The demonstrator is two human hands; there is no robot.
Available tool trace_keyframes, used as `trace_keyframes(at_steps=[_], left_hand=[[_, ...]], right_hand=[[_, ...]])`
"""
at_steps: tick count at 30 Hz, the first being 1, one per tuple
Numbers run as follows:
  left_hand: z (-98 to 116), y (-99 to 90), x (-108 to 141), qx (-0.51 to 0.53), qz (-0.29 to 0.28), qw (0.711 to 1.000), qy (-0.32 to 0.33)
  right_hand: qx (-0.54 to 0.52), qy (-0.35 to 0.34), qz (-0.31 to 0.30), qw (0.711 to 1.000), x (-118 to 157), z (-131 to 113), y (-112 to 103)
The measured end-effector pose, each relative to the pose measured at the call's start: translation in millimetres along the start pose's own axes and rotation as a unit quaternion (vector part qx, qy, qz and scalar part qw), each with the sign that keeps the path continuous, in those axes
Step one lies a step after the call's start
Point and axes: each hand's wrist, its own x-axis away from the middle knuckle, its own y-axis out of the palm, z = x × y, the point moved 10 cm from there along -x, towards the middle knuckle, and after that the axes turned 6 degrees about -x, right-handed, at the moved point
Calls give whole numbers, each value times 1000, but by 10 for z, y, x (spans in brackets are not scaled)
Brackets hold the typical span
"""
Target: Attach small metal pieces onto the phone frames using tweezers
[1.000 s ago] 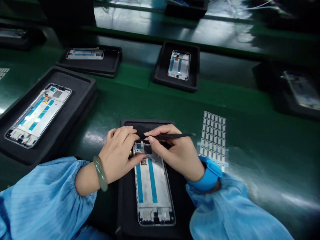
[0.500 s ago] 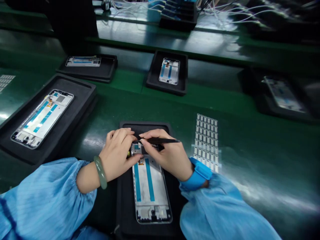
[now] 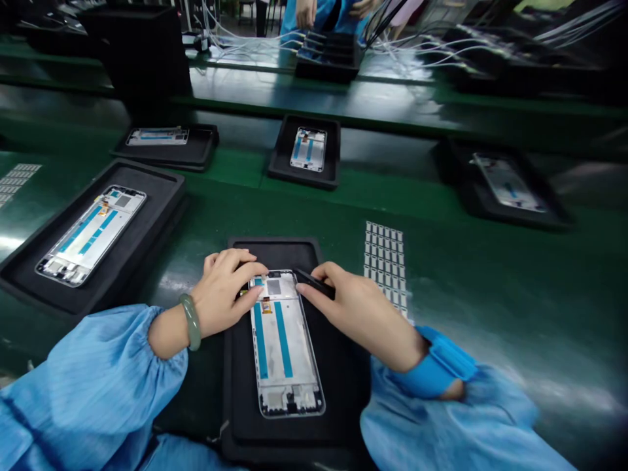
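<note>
You: tweezers (image 3: 314, 282) have dropped to the phone mid-frame's (image 3: 283, 347) top right edge, pinched shut in your right hand's (image 3: 360, 320) fingers (image 3: 308, 293). Left hand (image 3: 220, 288) rests open on the frame's corner. Frame sits in the black foam tray (image 3: 275, 254).

From where I sit, the counter (image 3: 343, 203) reads deep, glossy green, and the nearest tray (image 3: 275, 255) on it is matte black. The phone frame (image 3: 283, 347) in that tray shows white with two blue stripes inside a silver rim. The tweezers (image 3: 314, 282) are black. The sleeves (image 3: 93, 386) are pale blue with fine stripes, the wrist strap (image 3: 434, 366) a brighter blue, the bangle (image 3: 190, 322) milky green. To the right, the sheet of small tabs (image 3: 385, 265) makes a silvery grid.
</note>
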Motion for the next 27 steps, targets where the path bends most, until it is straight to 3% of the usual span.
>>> trace_keyframes(at_steps=[5,9,11,14,16,19,23,27], left_hand=[[79,22,34,-31,-23,998,50],[42,52,56,-9,-35,998,44],[4,24,51,30,-16,999,37],[-133,-129,-4,91,73,993,-1],[-252,-233,-76,98,141,985,-34],[-371,-263,-284,44,200,977,-63],[-438,-73,-754,-24,197,978,-65],[-479,126,-1251,-78,171,979,-73]], right_hand=[[9,60,19,998,7,230,-2],[-72,59,4,996,22,287,50],[-143,42,-1,989,9,273,48],[-266,44,43,962,-53,417,-128],[-306,74,107,943,-107,700,-355],[-339,158,208,904,-172,1328,-711],[-382,267,296,834,-279,2122,-1014],[-432,317,319,782,-479,2506,-1047]])
